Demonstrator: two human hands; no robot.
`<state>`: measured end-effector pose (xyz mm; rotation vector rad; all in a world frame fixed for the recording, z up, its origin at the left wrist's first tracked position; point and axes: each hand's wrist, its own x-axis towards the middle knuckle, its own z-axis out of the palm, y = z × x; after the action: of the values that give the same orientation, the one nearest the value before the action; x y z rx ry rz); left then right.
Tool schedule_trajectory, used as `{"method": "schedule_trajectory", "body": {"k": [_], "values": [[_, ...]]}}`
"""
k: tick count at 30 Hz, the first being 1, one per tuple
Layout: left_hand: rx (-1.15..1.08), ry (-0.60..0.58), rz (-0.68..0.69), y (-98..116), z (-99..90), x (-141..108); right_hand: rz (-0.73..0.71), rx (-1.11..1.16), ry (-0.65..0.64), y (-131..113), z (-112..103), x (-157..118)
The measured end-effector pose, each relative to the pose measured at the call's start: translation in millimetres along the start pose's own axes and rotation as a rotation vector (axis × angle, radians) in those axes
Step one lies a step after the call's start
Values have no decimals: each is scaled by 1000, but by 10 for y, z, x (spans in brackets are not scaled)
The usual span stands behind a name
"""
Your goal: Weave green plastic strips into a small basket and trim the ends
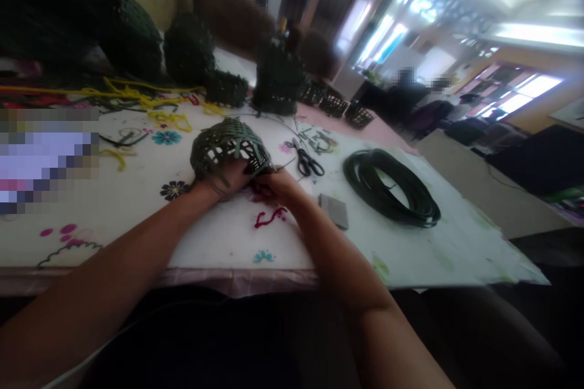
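A small dark green woven basket [228,137] lies tipped on its side on the table, with loose strip ends sticking out around its rim. My left hand [230,175] grips the basket at its near, open side; its fingertips are partly hidden by the weave. Close beside it, my right hand [272,186] is closed at the basket's right edge, pinching a thin green strip [288,163] whose end points up to the right. Black-handled scissors [310,164] rest to the right of the basket. A piece of dark red yarn [269,217] lies just below my hands.
A coil of dark green strip [392,188] and a grey block [334,211] lie on the right. Cut strip pieces [319,140] are scattered behind the scissors. Larger woven baskets [278,76] and yellow cord [168,118] occupy the back. A blurred-out screen [41,158] is at left.
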<state>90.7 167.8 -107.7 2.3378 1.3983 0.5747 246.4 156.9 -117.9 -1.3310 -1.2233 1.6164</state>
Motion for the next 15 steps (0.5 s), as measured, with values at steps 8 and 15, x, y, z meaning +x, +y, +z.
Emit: {"method": "schedule_trajectory", "body": {"k": [8,15], "values": [[106,-45,-21,55,-41,1,10,-26,5,-37,16,-26],[96,-1,21,1,16,1,17,-49,53,-63,84,-55]]}}
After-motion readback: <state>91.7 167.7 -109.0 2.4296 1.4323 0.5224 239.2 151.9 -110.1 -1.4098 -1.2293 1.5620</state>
